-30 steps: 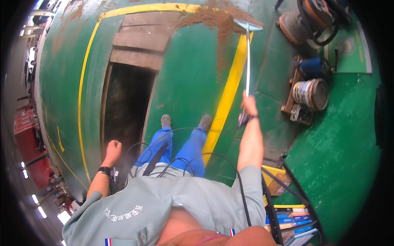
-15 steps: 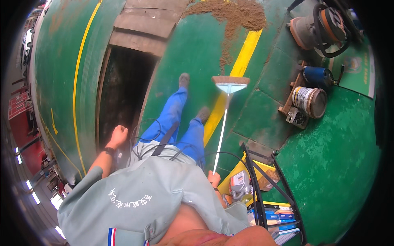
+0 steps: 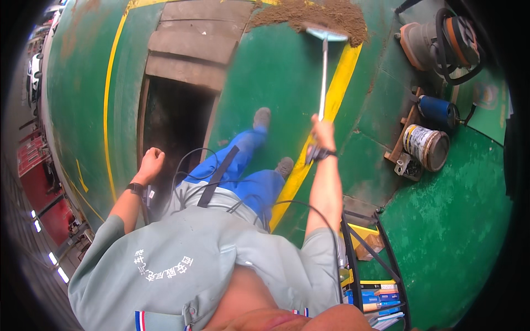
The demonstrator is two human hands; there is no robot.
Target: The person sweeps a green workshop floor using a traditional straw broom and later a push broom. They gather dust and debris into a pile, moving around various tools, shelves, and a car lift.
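Note:
My right hand (image 3: 323, 132) is wrapped round the pale handle of a broom (image 3: 327, 35), with the arm stretched forward. The broom's light blue head lies at the near edge of a brown heap of loose dirt or sawdust (image 3: 346, 16) on the green floor; its bristles are blurred. Out to my left, my left hand (image 3: 152, 163) hangs loosely closed beside a dark rectangular floor pit (image 3: 174, 110), with nothing seen in it. A yellow floor stripe (image 3: 337, 94) runs from beside my right foot toward the heap.
Grey-brown boards (image 3: 187, 41) cover the pit's far part. To the right stand a vacuum cleaner (image 3: 436, 44), a blue cylinder (image 3: 436, 108) and a white bucket (image 3: 422, 146). A black-framed rack (image 3: 381, 259) with boxes stands close at my right. Dark cables cross my legs.
My right hand has pushed forward with the broom; its head has gone from the stripe to the heap, and the loose trail there is swept back. My left hand has shifted slightly.

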